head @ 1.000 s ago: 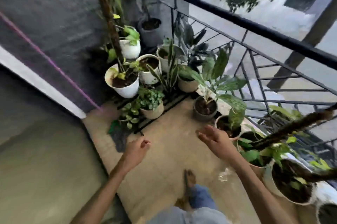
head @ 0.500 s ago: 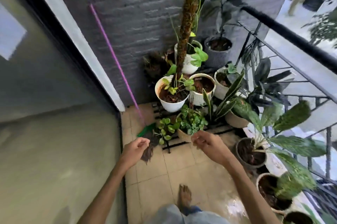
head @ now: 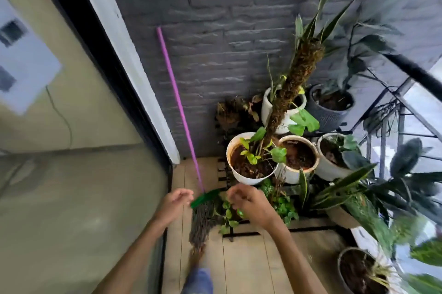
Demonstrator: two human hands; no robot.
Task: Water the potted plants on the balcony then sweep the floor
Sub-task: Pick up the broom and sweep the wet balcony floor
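Observation:
A broom with a purple handle (head: 177, 107) leans against the grey brick wall; its green head (head: 206, 197) and dark bristles (head: 203, 222) rest on the tiled floor (head: 248, 267). My left hand (head: 173, 204) hovers just left of the broom head, fingers loosely curled, holding nothing. My right hand (head: 251, 205) hangs just right of it, also empty with curled fingers. Behind stand a white pot with a moss pole (head: 248, 167), a cream pot (head: 297, 159) and a further white pot (head: 332, 157).
A glass sliding door (head: 71, 174) fills the left side. A dark grey pot (head: 332, 105) sits by the wall. A black metal railing (head: 411, 73) runs along the right, with more leafy pots (head: 358, 269) beneath it. My foot (head: 198, 277) is at the bottom.
My view has swung left from the railing toward the wall corner and moved closer. Both hands have come forward to either side of the broom head.

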